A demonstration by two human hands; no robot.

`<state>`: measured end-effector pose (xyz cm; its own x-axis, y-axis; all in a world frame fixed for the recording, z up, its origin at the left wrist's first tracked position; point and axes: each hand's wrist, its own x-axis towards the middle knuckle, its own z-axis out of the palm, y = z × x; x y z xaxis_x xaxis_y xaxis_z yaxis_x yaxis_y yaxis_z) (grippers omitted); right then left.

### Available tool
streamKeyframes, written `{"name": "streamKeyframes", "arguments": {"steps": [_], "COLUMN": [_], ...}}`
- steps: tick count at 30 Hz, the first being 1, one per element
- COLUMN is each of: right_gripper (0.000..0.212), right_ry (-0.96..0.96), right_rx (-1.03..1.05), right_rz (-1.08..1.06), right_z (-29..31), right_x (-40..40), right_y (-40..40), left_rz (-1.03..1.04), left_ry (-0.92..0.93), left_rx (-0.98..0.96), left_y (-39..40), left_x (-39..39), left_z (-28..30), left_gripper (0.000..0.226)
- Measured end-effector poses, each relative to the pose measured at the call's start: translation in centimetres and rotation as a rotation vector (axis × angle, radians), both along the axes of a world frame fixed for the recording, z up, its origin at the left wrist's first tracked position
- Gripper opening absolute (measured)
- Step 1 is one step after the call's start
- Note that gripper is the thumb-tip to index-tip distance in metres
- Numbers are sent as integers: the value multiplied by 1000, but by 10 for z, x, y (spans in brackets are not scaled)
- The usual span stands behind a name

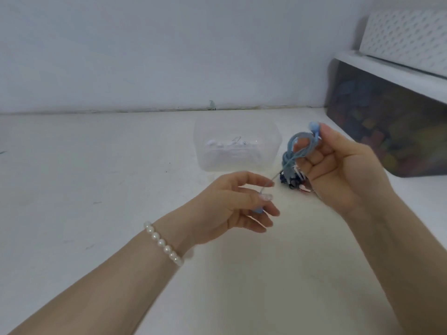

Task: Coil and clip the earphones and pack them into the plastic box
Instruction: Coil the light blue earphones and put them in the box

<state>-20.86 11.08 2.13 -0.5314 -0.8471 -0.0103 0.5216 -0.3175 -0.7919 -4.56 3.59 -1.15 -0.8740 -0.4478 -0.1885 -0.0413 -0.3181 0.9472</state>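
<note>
**Blue earphones half coiled above the counter, box just behind**

The right hand [338, 165] is raised over the white counter [96, 189], its fingers curled with the blue earphones [294, 147] looped round them; the grip is closed on the coil, and 1 blue earbud sticks up beside the thumb tip. From the coil a thin length of cord runs down and left to the left hand [238, 204], whose thumb and forefinger pinch it, the other fingers loosely spread. A blue piece, probably the plug, shows under that thumb. A pearl bracelet [162, 243] sits on the left wrist.

The clear plastic box [238, 143] stands open on the counter just behind and between the hands, close to the back wall [169, 56]; white earphones [225, 146] already lie inside it. A small heap of dark and pink clips [294, 182] lies on the counter beneath the coil, just right of the box.

At the far right a dark translucent bin [387, 131] with a white lid crowds the counter's right edge, a perforated white basket [406, 32] on top. The counter's left half and near side lie wide and bare.
</note>
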Motion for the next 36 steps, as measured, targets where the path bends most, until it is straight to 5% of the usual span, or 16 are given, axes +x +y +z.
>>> {"name": "streamKeyframes", "arguments": {"steps": [6, 9, 14, 21, 28, 32, 36], "right_gripper": [12, 9, 10, 26, 33, 23, 20], "right_ry": [591, 974, 1245, 1366, 1153, 1238, 1079], "right_rx": [441, 628, 779, 782, 233, 120, 97], "right_rz": [1, 50, 103, 104, 52, 19, 40], "right_z": [-13, -24, -40, -39, -32, -40, -37], "right_x": [-9, 0, 10, 13, 34, 40, 38], "right_y": [-4, -7, -12, -13, -10, -13, -13], "left_rz": [292, 283, 171, 328, 341, 289, 275], "left_ry": [-1, -27, -44, -115, -153, -185, -159], "left_rx": [-119, -178, -125, -280, -279, -310, -275], "left_y": [-25, -32, -34, -38, -26, -24, -30], "left_x": [12, 19, 24, 22, 11, 11, 18], "left_z": [5, 9, 11, 8, 4, 4, 9], "left_gripper": [14, 16, 22, 7, 26, 20, 7]}}
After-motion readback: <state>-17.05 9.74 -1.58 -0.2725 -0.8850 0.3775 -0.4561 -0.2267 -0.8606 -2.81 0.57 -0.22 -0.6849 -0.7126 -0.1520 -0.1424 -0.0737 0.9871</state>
